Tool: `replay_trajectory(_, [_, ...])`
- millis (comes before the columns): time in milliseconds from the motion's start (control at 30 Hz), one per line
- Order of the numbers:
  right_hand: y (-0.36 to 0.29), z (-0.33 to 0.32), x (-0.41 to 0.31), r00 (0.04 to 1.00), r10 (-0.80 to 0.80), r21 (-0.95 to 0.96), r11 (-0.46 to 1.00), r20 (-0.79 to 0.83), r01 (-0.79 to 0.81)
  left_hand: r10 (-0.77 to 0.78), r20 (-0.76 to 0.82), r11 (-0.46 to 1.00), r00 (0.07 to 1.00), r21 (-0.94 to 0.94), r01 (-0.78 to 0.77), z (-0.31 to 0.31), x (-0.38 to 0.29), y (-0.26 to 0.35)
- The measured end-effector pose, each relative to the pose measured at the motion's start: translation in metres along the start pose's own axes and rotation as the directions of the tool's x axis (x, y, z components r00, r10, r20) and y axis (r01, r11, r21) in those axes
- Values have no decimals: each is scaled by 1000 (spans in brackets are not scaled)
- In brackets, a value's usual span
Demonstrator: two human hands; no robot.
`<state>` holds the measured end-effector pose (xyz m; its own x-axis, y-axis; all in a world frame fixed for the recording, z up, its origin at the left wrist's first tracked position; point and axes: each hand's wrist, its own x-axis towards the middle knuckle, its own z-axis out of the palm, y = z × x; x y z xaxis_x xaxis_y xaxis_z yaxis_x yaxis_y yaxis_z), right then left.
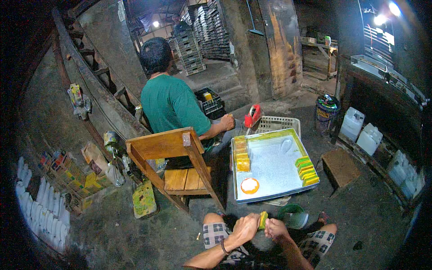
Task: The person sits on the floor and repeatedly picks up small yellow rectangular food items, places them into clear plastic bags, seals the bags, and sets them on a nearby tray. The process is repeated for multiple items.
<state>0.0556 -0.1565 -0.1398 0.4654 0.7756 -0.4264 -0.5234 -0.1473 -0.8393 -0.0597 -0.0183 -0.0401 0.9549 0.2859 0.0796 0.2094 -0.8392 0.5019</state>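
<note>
My left hand (247, 226) holds a small yellow-and-green block or packet (263, 220) above my lap. Close against its right side, the fingers of my right hand (276, 229) are curled and pinch at its edge; what lies inside the fist is hidden. In front of my knees is a shallow white tray (265, 148). A row of similar yellow-green packets (306, 171) leans along its right side. Yellow-brown blocks (242, 157) line its left side. An orange-rimmed round dish (250, 186) with white contents sits in the tray's near left corner.
A co-worker in a green shirt (172, 101) sits ahead, left of the tray, on a wooden chair (184, 179). A red tape dispenser (253, 115) rests by a plastic crate (276, 123). A green container (291, 212) stands below the tray. At right are a low wooden stool (341, 167) and jerrycans (369, 138).
</note>
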Motion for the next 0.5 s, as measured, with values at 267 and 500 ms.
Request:
replay_trajectory(267, [35,-13,0,983,-82,-257,966,-162,38,-9,-1,994,1000,106,9,9,-8,-2])
replay_trajectory(500, [22,-5,-14,948,-247,-595,800,-201,82,-8,98,1000,995,15,7,0,-7,-3])
